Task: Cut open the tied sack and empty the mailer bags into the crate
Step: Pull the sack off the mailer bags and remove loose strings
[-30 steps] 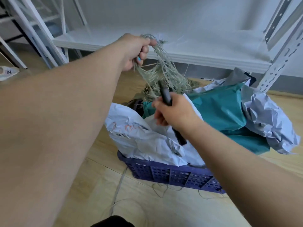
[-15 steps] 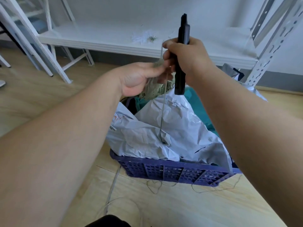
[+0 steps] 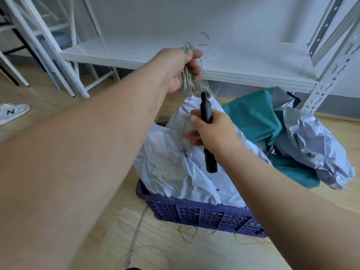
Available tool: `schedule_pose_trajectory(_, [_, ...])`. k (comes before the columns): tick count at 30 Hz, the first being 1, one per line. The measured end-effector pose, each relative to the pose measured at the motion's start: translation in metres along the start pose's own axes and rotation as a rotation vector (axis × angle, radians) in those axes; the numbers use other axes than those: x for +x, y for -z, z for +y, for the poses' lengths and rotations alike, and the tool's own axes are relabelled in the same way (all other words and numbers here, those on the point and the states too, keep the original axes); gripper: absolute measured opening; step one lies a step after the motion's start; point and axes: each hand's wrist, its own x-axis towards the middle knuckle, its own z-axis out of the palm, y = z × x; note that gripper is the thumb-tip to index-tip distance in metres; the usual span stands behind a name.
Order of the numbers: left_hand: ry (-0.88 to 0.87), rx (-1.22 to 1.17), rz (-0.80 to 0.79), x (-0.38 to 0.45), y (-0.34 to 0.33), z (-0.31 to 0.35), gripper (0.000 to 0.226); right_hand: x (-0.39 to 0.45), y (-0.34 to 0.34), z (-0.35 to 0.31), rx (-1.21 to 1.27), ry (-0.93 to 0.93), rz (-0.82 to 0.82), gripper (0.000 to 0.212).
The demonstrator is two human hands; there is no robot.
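Bottom of frame: wood floor (image 3: 109, 236) with a pale cable (image 3: 136, 230) and loose thin threads (image 3: 191, 233) lying just in front of the crate. Two bare forearms reach in from the lower corners. Blue perforated crate (image 3: 202, 215) sits on the floor at lower centre, stuffed with white and grey mailer bags (image 3: 167, 168); more teal and grey bags (image 3: 259, 121) heap up and spill over its right side toward centre right. Right hand (image 3: 212, 131) at centre frame over the bags, fingers curled round a black cutter (image 3: 206, 114); its handle sticks out below the hand and its tip points up toward the strands. A thin strand runs down just left of this hand to the bags; whether the fingers pinch it, can't tell. Left hand (image 3: 181, 69) higher up, upper centre, fingers closed tight round a bunch of frayed pale sack strands (image 3: 191, 86) that hang from the fist down to the cutter tip and the top white bag. Beyond the hands: white metal shelf (image 3: 243, 61) across the upper frame, a few loose strands lying on it, slotted post at the right. Far left edge: a grey sneaker (image 3: 11, 113) on the floor. Upper left: more white rack legs (image 3: 48, 45).
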Motion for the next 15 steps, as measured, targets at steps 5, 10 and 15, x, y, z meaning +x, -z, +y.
schedule_pose_trajectory(5, [0.005,-0.115,0.006,0.005,-0.006,0.007,0.032,0.006,-0.002,0.009,0.280,-0.031,-0.153,0.010])
schedule_pose_trajectory(10, [-0.145,0.216,0.111,0.016,0.011,0.000,0.030,0.011,0.001,0.010,0.228,-0.008,-0.225,0.011])
schedule_pose_trajectory(15, [-0.113,0.413,-0.053,0.014,0.040,-0.007,0.020,0.021,0.014,-0.004,0.252,0.039,-0.072,0.013])
